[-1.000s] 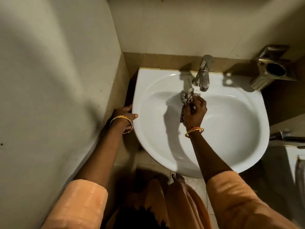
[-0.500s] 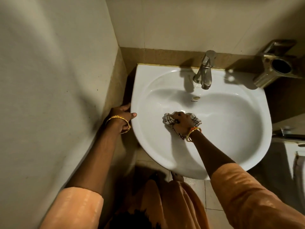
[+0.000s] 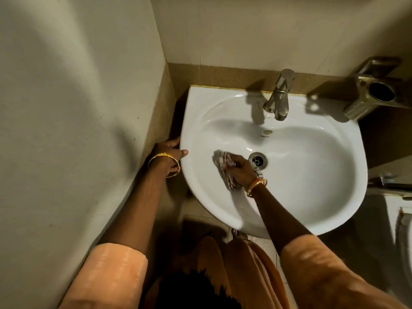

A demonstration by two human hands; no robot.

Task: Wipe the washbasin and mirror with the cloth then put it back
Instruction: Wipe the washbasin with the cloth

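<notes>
A white washbasin (image 3: 312, 179) hangs on the back wall, with a metal drain (image 3: 258, 160) at its bottom. My right hand (image 3: 239, 171) presses a crumpled checked cloth (image 3: 220, 160) flat against the bowl's inner left slope, just left of the drain. The cloth is blurred and partly hidden under my fingers. My left hand (image 3: 168, 156) grips the basin's left rim, thumb on top. No mirror is in view.
A steel tap (image 3: 279, 97) stands at the basin's back centre, above the overflow hole (image 3: 267, 132). A metal holder (image 3: 370, 92) is fixed at the back right. The side wall (image 3: 78, 108) runs close on the left. A white fixture (image 3: 401, 230) stands at the right edge.
My right hand came down from under the tap with the cloth, spread it on the bowl, then slid down the left slope beside the drain. My left hand stayed on the rim.
</notes>
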